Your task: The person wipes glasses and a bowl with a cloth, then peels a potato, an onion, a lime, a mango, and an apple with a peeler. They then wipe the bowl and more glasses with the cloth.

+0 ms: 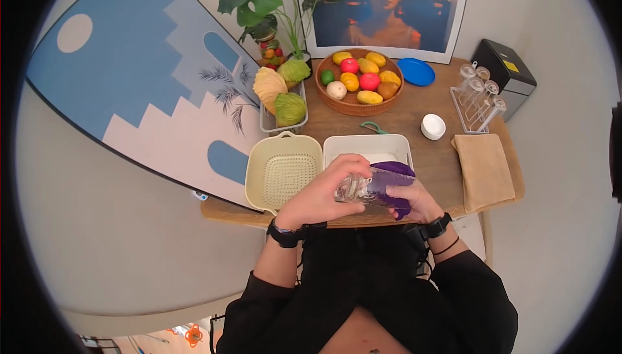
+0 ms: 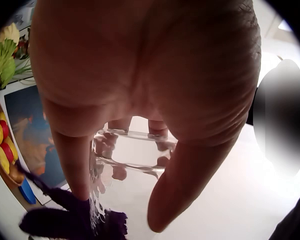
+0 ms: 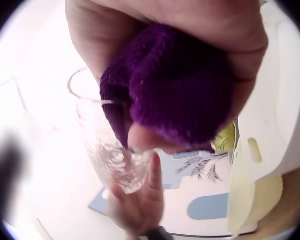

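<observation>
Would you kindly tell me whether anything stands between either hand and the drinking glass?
Yes, a purple cloth lies bunched between the right hand and the drinking glass, at its rim end. Nothing visible separates the left hand from the glass, which it grips near the base.

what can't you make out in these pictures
- Near part of the white basin, head view: hidden by the left hand and glass.
- Much of the right hand's palm, right wrist view: covered by purple cloth.
- Orange thing, head view: too small.
- Dark object, head view: cut off by right edge.
</observation>
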The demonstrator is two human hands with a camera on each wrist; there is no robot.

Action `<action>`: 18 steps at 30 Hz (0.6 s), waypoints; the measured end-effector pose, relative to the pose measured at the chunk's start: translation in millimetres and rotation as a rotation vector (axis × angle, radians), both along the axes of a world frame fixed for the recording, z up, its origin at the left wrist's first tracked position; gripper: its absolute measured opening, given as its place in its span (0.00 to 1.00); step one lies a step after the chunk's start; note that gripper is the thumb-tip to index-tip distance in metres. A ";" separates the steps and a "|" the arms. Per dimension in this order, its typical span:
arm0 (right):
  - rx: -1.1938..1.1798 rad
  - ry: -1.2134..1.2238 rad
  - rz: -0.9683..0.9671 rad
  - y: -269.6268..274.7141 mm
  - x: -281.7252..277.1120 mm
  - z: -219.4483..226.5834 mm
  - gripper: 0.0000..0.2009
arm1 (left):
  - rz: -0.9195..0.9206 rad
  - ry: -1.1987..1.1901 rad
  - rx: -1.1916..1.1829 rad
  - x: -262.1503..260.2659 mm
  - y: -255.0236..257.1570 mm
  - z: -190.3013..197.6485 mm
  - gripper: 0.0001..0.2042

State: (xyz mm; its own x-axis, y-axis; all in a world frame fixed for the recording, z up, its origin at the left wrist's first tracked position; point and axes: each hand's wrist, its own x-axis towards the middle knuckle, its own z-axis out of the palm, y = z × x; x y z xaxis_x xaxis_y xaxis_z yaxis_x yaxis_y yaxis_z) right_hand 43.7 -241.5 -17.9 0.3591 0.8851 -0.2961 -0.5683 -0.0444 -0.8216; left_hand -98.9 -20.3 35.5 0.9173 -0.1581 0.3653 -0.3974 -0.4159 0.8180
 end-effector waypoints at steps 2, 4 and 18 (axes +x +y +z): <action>0.005 -0.099 -0.121 3.2 -4.5 -1.0 0.27 | 0.108 -0.003 0.040 0.8 -9.3 1.7 0.22; 0.142 -0.912 -0.535 6.8 4.2 -28.7 0.22 | 0.213 -0.007 0.080 3.5 -18.9 -1.5 0.19; -0.049 0.023 -0.182 -19.6 -0.6 2.0 0.15 | 0.357 -0.297 0.173 16.8 -47.8 -13.3 0.27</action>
